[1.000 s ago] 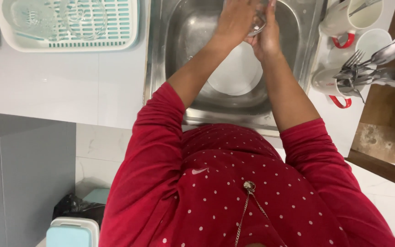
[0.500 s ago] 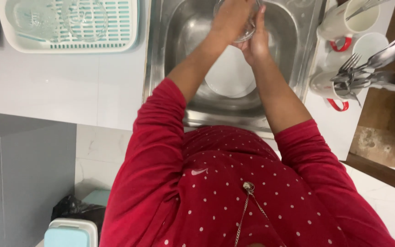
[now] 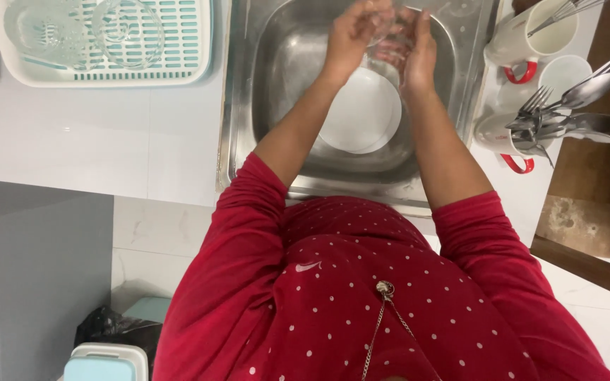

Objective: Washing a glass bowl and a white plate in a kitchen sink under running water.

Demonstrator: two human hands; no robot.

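A clear drinking glass [image 3: 388, 32] is held over the stainless steel sink [image 3: 262, 106], between both hands, above the far part of the basin. The left hand [image 3: 351, 32] is curled around the glass from the left side, fingers closed on its wall. The right hand [image 3: 418, 49] is cupped against the right side of the glass, fingers bent and pressed to it. The rim and base of the glass are partly hidden by the fingers, so its tilt cannot be told.

A white plate [image 3: 361, 113] is seen lying flat on the sink floor, directly below the hands. To the left of the sink, a white and teal drying rack [image 3: 178, 63] is set on the white counter [image 3: 72, 141]; two clear glass pieces [image 3: 118, 32] are resting in it. To the right of the sink, three white mugs with red handles [image 3: 510, 137] are standing close together; forks and spoons [image 3: 566, 106] are propped in the nearest one. Both forearms are bare, red sleeves [image 3: 248, 212] pushed up to the elbows.
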